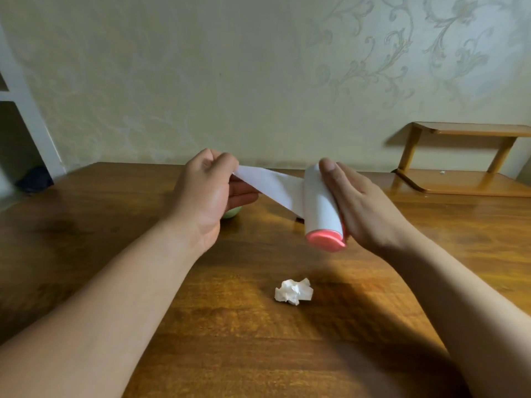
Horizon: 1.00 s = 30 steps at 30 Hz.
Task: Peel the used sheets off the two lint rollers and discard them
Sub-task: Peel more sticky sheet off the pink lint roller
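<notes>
A white lint roller (pixel 323 206) with a pink end cap (pixel 326 240) is held above the wooden desk (pixel 115 225) by the right hand (pixel 362 208), whose fingers (pixel 330 169) lie extended along the roll, pressed against its side. A white sheet (pixel 273 188) is stretched from the roll leftwards to the left hand (pixel 211 191), whose fingers (pixel 227 162) are closed in a pinch on the sheet's free end. The sheet remains attached to the roll. A crumpled white sheet (pixel 293 291) is seen lying on the desk nearer the camera, between the two forearms. A pale green rounded object (pixel 231 213) is partly hidden behind the left hand. A small wooden shelf (pixel 465 156) is set at the desk's far right
</notes>
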Available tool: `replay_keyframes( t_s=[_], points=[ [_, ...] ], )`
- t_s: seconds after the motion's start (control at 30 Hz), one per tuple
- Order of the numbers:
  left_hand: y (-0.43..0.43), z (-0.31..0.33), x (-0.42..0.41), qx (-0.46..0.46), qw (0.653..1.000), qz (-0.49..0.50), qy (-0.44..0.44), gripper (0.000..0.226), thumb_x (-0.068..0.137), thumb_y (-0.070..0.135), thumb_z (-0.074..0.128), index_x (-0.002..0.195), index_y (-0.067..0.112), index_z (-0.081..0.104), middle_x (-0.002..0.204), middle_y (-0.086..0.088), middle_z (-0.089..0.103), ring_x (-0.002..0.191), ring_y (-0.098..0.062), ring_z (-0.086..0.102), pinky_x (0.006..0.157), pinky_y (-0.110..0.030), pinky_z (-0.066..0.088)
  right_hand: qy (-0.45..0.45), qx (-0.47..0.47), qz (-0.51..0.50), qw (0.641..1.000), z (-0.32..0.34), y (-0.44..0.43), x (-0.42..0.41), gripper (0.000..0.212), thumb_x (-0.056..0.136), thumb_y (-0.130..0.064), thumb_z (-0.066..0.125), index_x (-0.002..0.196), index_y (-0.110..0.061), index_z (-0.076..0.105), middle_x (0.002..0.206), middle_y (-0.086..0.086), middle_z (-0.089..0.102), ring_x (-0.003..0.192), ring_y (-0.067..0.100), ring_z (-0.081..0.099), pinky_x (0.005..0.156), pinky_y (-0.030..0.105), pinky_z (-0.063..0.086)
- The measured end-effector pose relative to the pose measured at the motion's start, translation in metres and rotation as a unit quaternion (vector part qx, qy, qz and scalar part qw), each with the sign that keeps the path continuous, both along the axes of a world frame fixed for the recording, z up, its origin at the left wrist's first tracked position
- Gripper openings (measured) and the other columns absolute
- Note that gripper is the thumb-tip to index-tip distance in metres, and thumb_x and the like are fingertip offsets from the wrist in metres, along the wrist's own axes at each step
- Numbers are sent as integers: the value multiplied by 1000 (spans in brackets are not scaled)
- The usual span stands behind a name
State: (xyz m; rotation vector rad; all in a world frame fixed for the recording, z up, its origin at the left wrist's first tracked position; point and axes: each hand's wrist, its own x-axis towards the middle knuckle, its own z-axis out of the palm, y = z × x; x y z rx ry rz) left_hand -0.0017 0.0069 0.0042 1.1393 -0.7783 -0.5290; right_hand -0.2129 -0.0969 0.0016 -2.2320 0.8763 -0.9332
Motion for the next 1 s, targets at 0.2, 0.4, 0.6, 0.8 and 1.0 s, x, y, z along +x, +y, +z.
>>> replay_keyframes(
  t_s=[0.2, 0.4, 0.6, 0.8, 1.0],
  points=[
    [2, 4, 0, -51, 974, -116, 189, 10, 108, 10, 53, 99, 14, 56, 100, -13, 81, 100, -27, 82, 72, -35, 66, -26, 9, 11, 1000, -6, -10, 0, 51, 114, -59, 32, 104, -21, 65, 89, 2, 69, 82, 27, 68, 71, 42, 53],
    [-2, 1, -4, -36, 973, -83, 210, 15, 110, 13, 57, 96, 14, 53, 67, -2, 64, 63, -18, 72, 62, -31, 64, -26, -8, 25, 999, -9, -13, 3, 48, 109, -49, 30, 98, -11, 58, 84, 6, 61, 78, 28, 60, 62, 34, 46],
    [-7, -12, -12, 39, 999, 4, 30, 28, 99, 21, 78, 107, 17, 51, 66, 0, 60, 63, -18, 59, 77, -40, 56, -27, -21, 33, 999, -12, -11, 6, 44, 108, -48, 30, 94, -15, 55, 79, 1, 57, 65, 8, 51, 54, 17, 40],
    [1, -11, -11, 109, 972, 8, -209, 61, 87, 64, 72, 136, 31, 58, 106, 5, 72, 90, -9, 74, 80, -26, 57, -40, -23, 46, 998, -12, -12, 3, 51, 113, -60, 27, 100, -23, 59, 84, -10, 64, 71, 7, 57, 64, 25, 47],
    [9, -9, -17, 188, 894, -86, -397, 30, 103, 58, 64, 119, 37, 78, 109, 21, 78, 103, 7, 67, 85, -25, 51, -34, -42, 31, 998, -10, -10, 0, 58, 107, -77, 32, 101, -28, 63, 92, -8, 67, 81, 7, 63, 66, 25, 52]
  ],
)
